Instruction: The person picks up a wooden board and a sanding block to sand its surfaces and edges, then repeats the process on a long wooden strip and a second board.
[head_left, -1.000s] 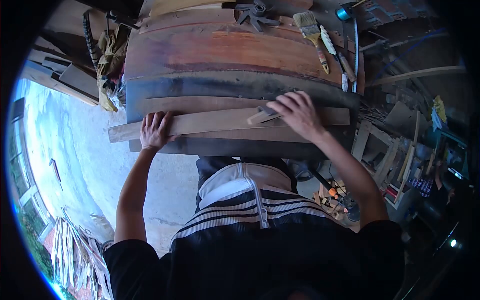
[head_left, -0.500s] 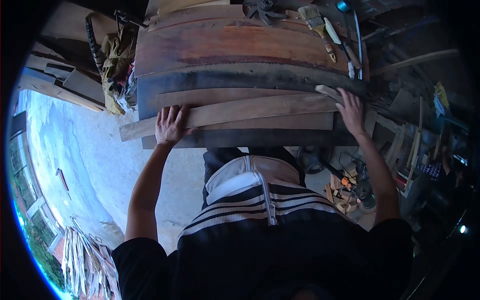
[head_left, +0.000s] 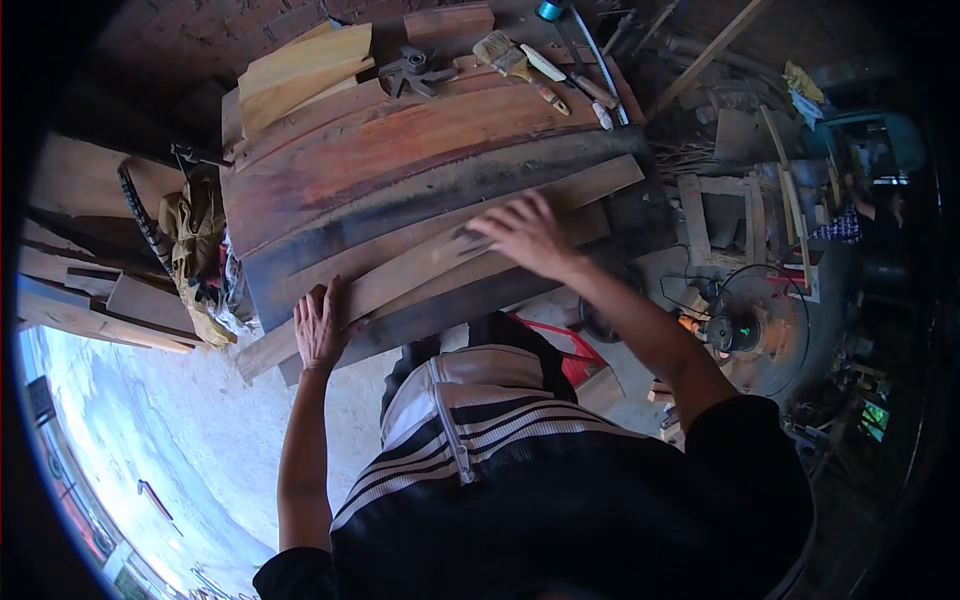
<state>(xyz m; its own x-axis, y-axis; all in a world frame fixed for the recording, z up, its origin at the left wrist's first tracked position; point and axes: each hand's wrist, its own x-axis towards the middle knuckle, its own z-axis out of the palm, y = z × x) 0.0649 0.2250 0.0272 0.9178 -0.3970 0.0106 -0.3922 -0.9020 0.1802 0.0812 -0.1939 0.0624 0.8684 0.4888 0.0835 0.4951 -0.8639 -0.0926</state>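
A long, slightly curved wooden strip [head_left: 400, 272] lies on top of other boards on the workbench, its left end jutting past the bench edge. My left hand [head_left: 320, 325] grips it near that end, fingers over the top and thumb along the near edge. Over the middle of the strip is my right hand [head_left: 528, 235], blurred by motion, its fingers bent over a small dark block [head_left: 468, 240] at the wood's surface. Most of this block is hidden or smeared. Beneath the strip, another flat board [head_left: 590, 222] shows along the near side.
Toward the back of the bench lie a paintbrush [head_left: 515, 68], a white-handled tool [head_left: 543, 63], a metal spider-shaped part [head_left: 412, 72] and pale boards [head_left: 305, 75]. Cloth [head_left: 190, 235] hangs at the bench's left. A power tool [head_left: 730, 332] sits on the floor at right.
My right hand has swept left along the strip, from its right end to its middle, with the block. My left hand stays on the strip. The whole view has turned and shifted.
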